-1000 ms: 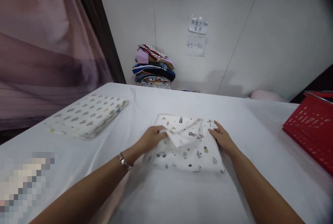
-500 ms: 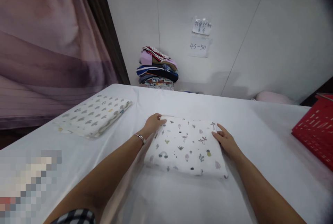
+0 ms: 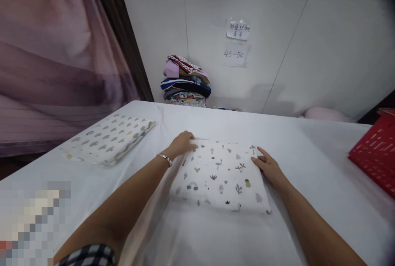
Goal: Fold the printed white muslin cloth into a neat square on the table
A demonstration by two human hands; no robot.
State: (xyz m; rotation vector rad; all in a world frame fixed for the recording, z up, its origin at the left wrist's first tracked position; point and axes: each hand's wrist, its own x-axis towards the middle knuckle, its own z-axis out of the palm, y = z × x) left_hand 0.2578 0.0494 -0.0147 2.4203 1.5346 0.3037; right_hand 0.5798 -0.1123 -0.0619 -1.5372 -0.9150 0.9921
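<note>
A white folded cloth point(image 3: 220, 175) printed with flamingos, cacti, palms and rainbows lies flat in front of me. My left hand point(image 3: 182, 144) is closed on its far left corner, thumb on top and the other fingers at the back edge. At the far right corner, my right hand point(image 3: 270, 167) holds the side edge between thumb and fingers, its index finger stretched along the corner. The undersides of both grips are hidden. Farther left lies a second folded cloth point(image 3: 114, 136), white with grey cloud-like shapes.
Everything rests on a table with a white cover point(image 3: 247, 126). A red perforated basket point(image 3: 376, 150) stands at the right edge. Beyond the table is a stack of folded fabrics point(image 3: 187, 80) against the wall. A pink curtain point(image 3: 61, 60) hangs at the left.
My left hand has shifted slightly at the far left corner, its fingers a little more raised. The right hand keeps its place. The view has tilted very slightly.
</note>
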